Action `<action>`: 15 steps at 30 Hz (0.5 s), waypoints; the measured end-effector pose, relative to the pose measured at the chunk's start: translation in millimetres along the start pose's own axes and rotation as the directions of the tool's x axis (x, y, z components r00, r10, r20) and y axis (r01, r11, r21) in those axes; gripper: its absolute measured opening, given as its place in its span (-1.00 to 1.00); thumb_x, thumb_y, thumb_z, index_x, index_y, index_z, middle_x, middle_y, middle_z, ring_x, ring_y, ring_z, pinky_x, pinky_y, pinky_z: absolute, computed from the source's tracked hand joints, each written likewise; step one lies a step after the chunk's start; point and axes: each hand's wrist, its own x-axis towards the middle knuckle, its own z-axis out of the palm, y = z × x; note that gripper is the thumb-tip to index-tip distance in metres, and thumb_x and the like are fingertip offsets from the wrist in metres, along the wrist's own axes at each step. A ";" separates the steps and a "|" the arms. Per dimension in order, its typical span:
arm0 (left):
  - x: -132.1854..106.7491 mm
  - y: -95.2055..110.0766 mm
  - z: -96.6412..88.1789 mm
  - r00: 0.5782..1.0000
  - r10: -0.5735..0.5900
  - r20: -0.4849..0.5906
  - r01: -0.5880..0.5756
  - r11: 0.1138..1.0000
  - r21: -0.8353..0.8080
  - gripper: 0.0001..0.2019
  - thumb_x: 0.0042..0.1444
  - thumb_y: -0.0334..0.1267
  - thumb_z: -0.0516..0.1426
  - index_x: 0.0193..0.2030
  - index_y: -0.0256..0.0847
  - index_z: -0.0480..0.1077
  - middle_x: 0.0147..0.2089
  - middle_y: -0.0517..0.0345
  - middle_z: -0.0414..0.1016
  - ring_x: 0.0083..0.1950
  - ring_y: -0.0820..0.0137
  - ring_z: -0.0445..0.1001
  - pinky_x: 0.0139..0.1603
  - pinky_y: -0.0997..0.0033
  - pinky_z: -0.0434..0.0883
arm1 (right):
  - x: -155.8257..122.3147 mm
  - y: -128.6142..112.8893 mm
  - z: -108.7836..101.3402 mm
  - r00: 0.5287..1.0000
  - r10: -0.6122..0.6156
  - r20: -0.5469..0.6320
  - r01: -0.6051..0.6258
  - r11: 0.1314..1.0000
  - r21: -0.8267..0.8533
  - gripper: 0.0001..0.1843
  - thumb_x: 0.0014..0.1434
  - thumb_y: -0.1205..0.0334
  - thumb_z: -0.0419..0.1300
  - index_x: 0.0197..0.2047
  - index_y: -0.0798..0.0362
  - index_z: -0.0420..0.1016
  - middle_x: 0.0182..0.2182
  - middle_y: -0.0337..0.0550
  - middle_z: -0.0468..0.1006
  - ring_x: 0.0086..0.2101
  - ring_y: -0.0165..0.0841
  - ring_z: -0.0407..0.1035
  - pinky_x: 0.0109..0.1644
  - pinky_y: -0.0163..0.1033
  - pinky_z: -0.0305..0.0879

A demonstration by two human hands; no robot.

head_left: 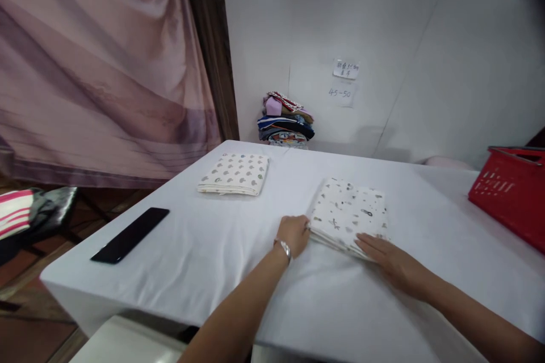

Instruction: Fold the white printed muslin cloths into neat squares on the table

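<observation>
A folded white cloth with small dark prints [347, 211] lies on the white-covered table [221, 249], near its front. My left hand [293, 233], a bracelet at its wrist, is closed at the cloth's near left corner and pinches its edge. My right hand [389, 258] rests flat with fingers stretched out on the cloth's near right edge. A second folded cloth with a grey leaf pattern [235, 174] lies farther back to the left, away from both hands.
A black phone [130, 235] lies near the table's left edge. A red plastic basket [511, 193] stands at the right. A pile of folded clothes [285, 120] sits against the back wall. A pink curtain [102, 62] hangs at left.
</observation>
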 end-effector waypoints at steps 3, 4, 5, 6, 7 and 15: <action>-38.0 18.0 -0.7 0.994 0.098 0.049 -0.100 0.994 0.037 -0.87 0.02 -0.35 0.03 -0.29 -0.17 0.36 -0.32 0.14 0.48 -0.22 0.31 0.41 -0.02 0.25 0.21 | -32.2 -0.7 2.8 0.999 -0.051 0.009 0.050 0.997 0.055 -0.37 0.21 0.33 -0.14 0.30 -0.27 -0.17 0.26 -0.36 -0.05 0.21 -0.24 -0.08 0.23 0.04 -0.02; -48.0 22.2 -2.7 0.993 0.099 0.071 -0.102 0.994 0.049 -0.88 0.01 -0.35 0.04 -0.30 -0.18 0.36 -0.32 0.12 0.48 -0.22 0.31 0.41 -0.02 0.24 0.21 | -39.6 -3.0 3.6 0.998 -0.057 0.015 0.055 0.996 0.068 -0.37 0.21 0.33 -0.15 0.31 -0.27 -0.17 0.26 -0.35 -0.06 0.21 -0.24 -0.10 0.24 0.05 -0.03; -55.2 25.7 -5.8 0.991 0.092 0.095 -0.099 0.993 0.068 -0.89 0.01 -0.34 0.04 -0.31 -0.19 0.36 -0.32 0.11 0.48 -0.23 0.30 0.41 -0.02 0.22 0.21 | -44.7 -6.1 3.4 0.998 -0.055 0.021 0.054 0.996 0.075 -0.38 0.22 0.33 -0.16 0.31 -0.25 -0.18 0.27 -0.34 -0.08 0.22 -0.24 -0.12 0.24 0.06 -0.05; -59.3 28.6 -10.0 0.990 0.078 0.119 -0.089 0.992 0.090 -0.90 0.03 -0.30 0.04 -0.33 -0.20 0.36 -0.33 0.09 0.48 -0.23 0.28 0.41 -0.01 0.19 0.21 | -47.5 -9.3 1.7 0.998 -0.050 0.032 0.047 0.996 0.079 -0.37 0.22 0.33 -0.16 0.31 -0.24 -0.18 0.27 -0.33 -0.09 0.23 -0.24 -0.15 0.25 0.07 -0.08; -60.3 31.3 -14.8 0.989 0.060 0.138 -0.075 0.991 0.110 -0.87 0.05 -0.24 0.05 -0.35 -0.21 0.37 -0.34 0.07 0.48 -0.22 0.26 0.41 -0.01 0.15 0.21 | -47.8 -12.6 -1.4 0.998 -0.043 0.046 0.039 0.996 0.083 -0.37 0.21 0.34 -0.15 0.31 -0.23 -0.19 0.27 -0.32 -0.09 0.23 -0.25 -0.17 0.26 0.08 -0.11; -19.9 54.7 -8.6 0.978 0.205 0.031 -0.204 0.979 -0.013 -0.53 0.12 0.08 -0.04 0.10 -0.10 0.24 0.26 0.06 0.13 0.28 0.19 0.03 0.26 0.03 -0.04 | -5.6 -14.8 -15.3 0.979 0.203 0.001 -0.202 0.973 0.107 -0.38 0.24 -0.04 -0.11 0.32 -0.12 -0.15 0.28 -0.19 -0.13 0.24 -0.21 -0.26 0.27 0.07 -0.17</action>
